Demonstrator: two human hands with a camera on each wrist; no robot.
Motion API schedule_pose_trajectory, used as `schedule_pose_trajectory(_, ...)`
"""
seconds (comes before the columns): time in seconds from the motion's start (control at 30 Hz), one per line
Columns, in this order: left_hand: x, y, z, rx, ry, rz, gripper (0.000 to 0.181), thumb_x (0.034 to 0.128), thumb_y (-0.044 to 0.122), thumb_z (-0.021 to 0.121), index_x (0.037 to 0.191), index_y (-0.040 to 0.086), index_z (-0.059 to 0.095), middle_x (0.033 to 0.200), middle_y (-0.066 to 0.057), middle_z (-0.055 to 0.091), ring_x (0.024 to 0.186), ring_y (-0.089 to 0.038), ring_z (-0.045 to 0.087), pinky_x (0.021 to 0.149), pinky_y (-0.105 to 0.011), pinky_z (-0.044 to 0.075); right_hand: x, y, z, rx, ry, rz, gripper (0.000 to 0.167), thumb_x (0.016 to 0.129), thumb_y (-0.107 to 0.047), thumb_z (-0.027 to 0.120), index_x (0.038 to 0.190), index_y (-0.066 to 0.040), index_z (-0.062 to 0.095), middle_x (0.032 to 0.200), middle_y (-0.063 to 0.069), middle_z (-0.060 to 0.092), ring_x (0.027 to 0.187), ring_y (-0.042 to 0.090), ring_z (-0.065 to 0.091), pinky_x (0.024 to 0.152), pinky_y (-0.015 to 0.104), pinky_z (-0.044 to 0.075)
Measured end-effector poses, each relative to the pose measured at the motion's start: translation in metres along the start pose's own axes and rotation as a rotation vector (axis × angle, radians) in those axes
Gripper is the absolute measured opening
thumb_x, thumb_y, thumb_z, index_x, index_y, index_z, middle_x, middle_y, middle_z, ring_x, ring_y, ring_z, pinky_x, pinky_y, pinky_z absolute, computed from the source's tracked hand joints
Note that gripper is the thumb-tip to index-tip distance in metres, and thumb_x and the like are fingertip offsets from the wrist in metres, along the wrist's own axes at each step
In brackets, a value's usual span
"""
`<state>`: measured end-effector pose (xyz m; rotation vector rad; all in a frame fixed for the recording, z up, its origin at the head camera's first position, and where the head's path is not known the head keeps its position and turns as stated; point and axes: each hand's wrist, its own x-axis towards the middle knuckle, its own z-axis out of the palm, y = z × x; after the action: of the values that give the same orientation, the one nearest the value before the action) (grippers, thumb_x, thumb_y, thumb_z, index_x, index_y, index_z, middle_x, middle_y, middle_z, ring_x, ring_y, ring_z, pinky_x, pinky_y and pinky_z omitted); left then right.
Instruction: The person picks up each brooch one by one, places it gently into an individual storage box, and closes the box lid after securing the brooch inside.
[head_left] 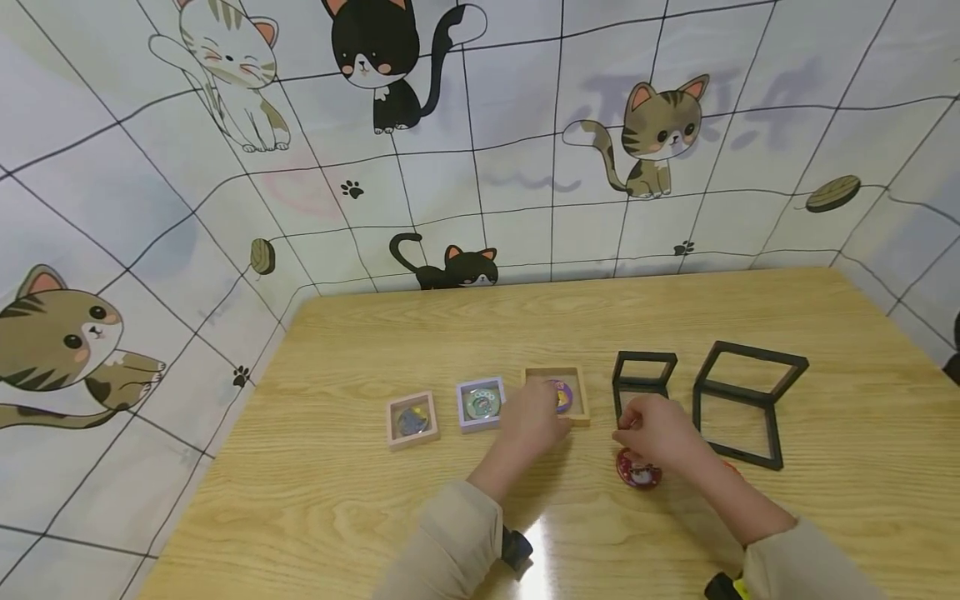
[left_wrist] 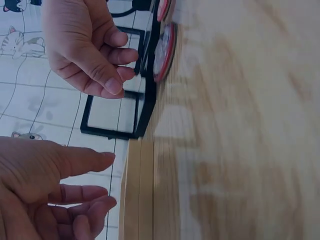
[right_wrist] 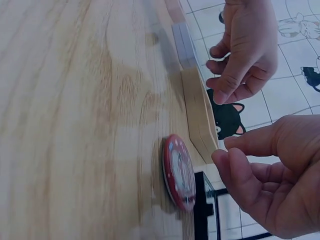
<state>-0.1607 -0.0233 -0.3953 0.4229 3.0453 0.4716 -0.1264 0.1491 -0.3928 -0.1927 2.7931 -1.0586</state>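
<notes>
My left hand is over the tan wooden tray frame, its fingers loosely bent with nothing visible between them. A round purple badge lies inside that frame, partly covered by the hand. My right hand, thumb and forefinger nearly together, hovers by the small black hinged frame and just above a red round badge. In the right wrist view the red badge lies on the table, apart from the right hand, which holds nothing visible.
A pink frame with a blue-grey badge and a lilac frame with a green badge sit left. A larger black hinged frame stands right. Another red disc shows in the left wrist view. A cat-printed curtain hangs behind.
</notes>
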Motion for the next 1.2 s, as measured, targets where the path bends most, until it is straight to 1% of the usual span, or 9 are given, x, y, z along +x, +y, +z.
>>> schedule_pose_trajectory(0.07, -0.002, 0.006, 0.003, -0.065, -0.046, 0.034, 0.026, 0.0705, 0.029, 0.074, 0.065, 0.010, 0.056, 0.061, 0.004, 0.050, 0.050, -0.008, 0.042, 0.040, -0.021, 0.034, -0.006, 0.004, -0.004, 0.001, 0.004, 0.014, 0.012, 0.077, -0.008, 0.065, 0.078, 0.001, 0.059, 0.063, 0.003, 0.057, 0.050, 0.012, 0.054, 0.048, 0.027, 0.045)
schedule_pose_trajectory(0.13, -0.005, 0.011, 0.006, -0.131, -0.102, 0.054, 0.025, 0.0702, 0.030, 0.075, 0.070, 0.009, 0.060, 0.063, 0.005, 0.053, 0.052, -0.008, 0.044, 0.043, -0.021, 0.035, -0.012, 0.009, -0.008, -0.032, 0.020, 0.011, 0.012, 0.076, -0.009, 0.066, 0.078, 0.001, 0.060, 0.065, 0.003, 0.057, 0.054, 0.012, 0.053, 0.050, 0.028, 0.044)
schedule_pose_trajectory(0.27, -0.007, 0.021, 0.014, -0.242, -0.190, 0.039, 0.026, 0.0686, 0.029, 0.076, 0.078, 0.009, 0.063, 0.070, 0.005, 0.057, 0.058, -0.008, 0.049, 0.049, -0.020, 0.038, -0.021, 0.019, -0.012, -0.075, 0.033, 0.032, 0.013, 0.074, -0.010, 0.068, 0.078, 0.001, 0.061, 0.064, 0.001, 0.056, 0.056, 0.013, 0.049, 0.050, 0.028, 0.040)
schedule_pose_trajectory(0.37, -0.009, 0.027, 0.021, -0.292, -0.220, 0.016, 0.026, 0.0678, 0.028, 0.077, 0.068, 0.010, 0.058, 0.061, 0.008, 0.050, 0.052, -0.006, 0.043, 0.045, -0.018, 0.034, -0.026, 0.024, -0.013, -0.072, 0.021, 0.058, 0.014, 0.075, -0.009, 0.067, 0.079, 0.002, 0.060, 0.062, 0.001, 0.054, 0.055, 0.013, 0.049, 0.049, 0.028, 0.040)
schedule_pose_trajectory(0.5, -0.012, 0.035, 0.027, -0.310, -0.247, -0.012, 0.043, 0.0691, 0.028, 0.076, 0.049, 0.014, 0.040, 0.044, 0.009, 0.030, 0.041, -0.006, 0.028, 0.037, -0.019, 0.021, -0.029, 0.027, -0.009, -0.057, 0.008, 0.093, 0.014, 0.075, -0.009, 0.067, 0.076, 0.003, 0.060, 0.061, 0.001, 0.055, 0.052, 0.012, 0.052, 0.047, 0.028, 0.041)
schedule_pose_trajectory(0.57, -0.014, 0.039, 0.029, -0.284, -0.251, -0.014, 0.050, 0.0701, 0.029, 0.075, 0.045, 0.014, 0.034, 0.040, 0.009, 0.024, 0.038, -0.006, 0.024, 0.035, -0.020, 0.017, -0.030, 0.028, -0.006, -0.046, 0.008, 0.110, 0.013, 0.074, -0.009, 0.068, 0.072, 0.001, 0.060, 0.058, 0.001, 0.055, 0.051, 0.012, 0.052, 0.047, 0.027, 0.042)
schedule_pose_trajectory(0.83, -0.020, 0.046, 0.036, -0.187, -0.219, 0.013, 0.037, 0.0679, 0.025, 0.075, 0.047, 0.015, 0.046, 0.045, 0.008, 0.039, 0.043, -0.007, 0.037, 0.037, -0.021, 0.029, -0.034, 0.031, 0.004, -0.037, 0.023, 0.120, 0.014, 0.071, -0.007, 0.071, 0.064, -0.003, 0.060, 0.052, -0.001, 0.053, 0.048, 0.012, 0.049, 0.045, 0.025, 0.038)
schedule_pose_trajectory(1.0, -0.020, 0.047, 0.037, -0.182, -0.213, -0.004, 0.034, 0.0675, 0.024, 0.076, 0.049, 0.015, 0.048, 0.049, 0.007, 0.042, 0.045, -0.007, 0.039, 0.038, -0.021, 0.030, -0.035, 0.030, 0.006, -0.021, 0.028, 0.137, 0.014, 0.071, -0.006, 0.071, 0.065, -0.003, 0.059, 0.052, 0.000, 0.053, 0.047, 0.012, 0.049, 0.045, 0.025, 0.038)
schedule_pose_trajectory(1.2, -0.020, 0.047, 0.037, -0.251, -0.197, -0.016, 0.027, 0.0656, 0.013, 0.073, 0.051, 0.014, 0.051, 0.049, 0.007, 0.044, 0.046, -0.007, 0.040, 0.038, -0.020, 0.031, -0.036, 0.030, 0.007, 0.005, 0.044, 0.168, 0.013, 0.071, -0.006, 0.071, 0.067, -0.002, 0.060, 0.052, 0.001, 0.055, 0.046, 0.012, 0.051, 0.044, 0.024, 0.039)
